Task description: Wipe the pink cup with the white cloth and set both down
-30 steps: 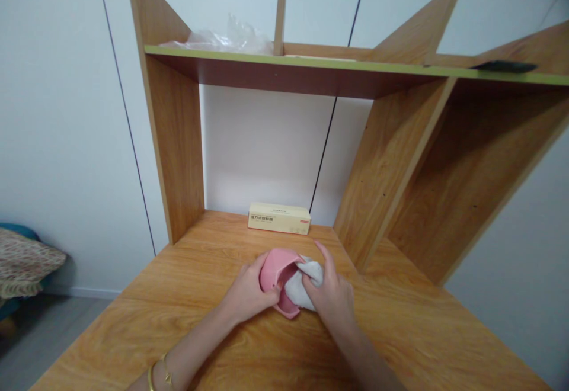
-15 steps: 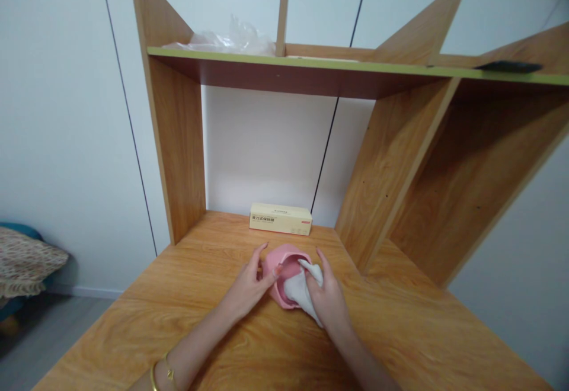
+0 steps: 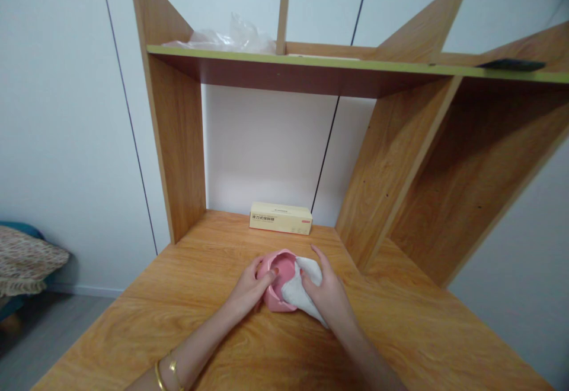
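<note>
A pink, angular ashtray [image 3: 278, 305] with notches in its rim is tilted above the desk, its hollow facing me. My left hand [image 3: 247, 289] grips its left side, thumb over the rim and inside, fingers partly hidden behind the outer wall. In my right hand [image 3: 331, 297] is a white cloth [image 3: 297, 294], pinched under the thumb. It lies over the ashtray's right rim, and one end hangs below my palm. My right index finger stretches up, away from the cloth.
Behind the ashtray, a cream box [image 3: 280, 219] with printed lettering lies on the wooden desk [image 3: 186, 296]. An upper shelf [image 3: 329, 65] holds clear plastic [image 3: 235, 35] and a flat dark item [image 3: 511, 65]. Upright panels stand left and right. A patterned cushion [image 3: 31, 260] is at far left.
The ashtray has turned a little and dropped slightly toward me. My left fingers have closed in around its side. The cloth has spread flatter over the right rim under my right thumb.
</note>
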`<state>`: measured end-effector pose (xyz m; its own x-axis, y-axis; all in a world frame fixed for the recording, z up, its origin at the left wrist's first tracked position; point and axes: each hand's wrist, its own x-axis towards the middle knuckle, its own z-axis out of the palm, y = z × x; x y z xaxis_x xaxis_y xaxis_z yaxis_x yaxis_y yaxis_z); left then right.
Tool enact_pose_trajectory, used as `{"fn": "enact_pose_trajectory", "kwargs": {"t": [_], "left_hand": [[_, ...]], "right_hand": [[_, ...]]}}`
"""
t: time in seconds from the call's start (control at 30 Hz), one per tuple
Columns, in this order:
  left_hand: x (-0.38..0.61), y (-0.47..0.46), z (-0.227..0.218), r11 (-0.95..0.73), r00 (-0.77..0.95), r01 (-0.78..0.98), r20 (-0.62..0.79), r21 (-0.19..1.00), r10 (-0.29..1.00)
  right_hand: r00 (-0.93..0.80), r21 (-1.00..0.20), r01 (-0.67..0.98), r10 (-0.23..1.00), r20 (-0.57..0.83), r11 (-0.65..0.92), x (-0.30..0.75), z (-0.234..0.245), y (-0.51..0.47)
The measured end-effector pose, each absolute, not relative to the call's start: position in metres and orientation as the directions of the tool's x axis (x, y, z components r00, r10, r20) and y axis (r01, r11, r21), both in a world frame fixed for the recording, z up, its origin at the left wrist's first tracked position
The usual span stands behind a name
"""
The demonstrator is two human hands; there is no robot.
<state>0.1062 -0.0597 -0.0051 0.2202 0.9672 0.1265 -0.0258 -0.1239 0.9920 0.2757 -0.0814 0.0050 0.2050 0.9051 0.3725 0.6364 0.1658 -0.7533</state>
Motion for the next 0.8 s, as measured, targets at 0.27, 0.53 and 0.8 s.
{"fn": "enact_pose_trajectory", "kwargs": {"t": [0.27,0.53,0.8], "left_hand": [[0.104,-0.077,0.015,-0.423,0.379,0.172,0.337,0.890,0.862],[0.103,-0.070,0.005,-0.357,0.332,0.229,0.272,0.906,0.903],[0.110,-0.075,-0.001,-0.186,0.419,-0.019,0.177,0.982,0.891]], "right_hand": [[0.068,-0.509,0.856,0.956,0.284,0.090,0.287,0.014,-0.086],[0.096,-0.726,0.668,0.949,0.300,0.162,0.283,0.003,-0.085],[0.316,-0.843,0.523,0.889,0.331,0.128,0.279,-0.012,-0.079]]}}
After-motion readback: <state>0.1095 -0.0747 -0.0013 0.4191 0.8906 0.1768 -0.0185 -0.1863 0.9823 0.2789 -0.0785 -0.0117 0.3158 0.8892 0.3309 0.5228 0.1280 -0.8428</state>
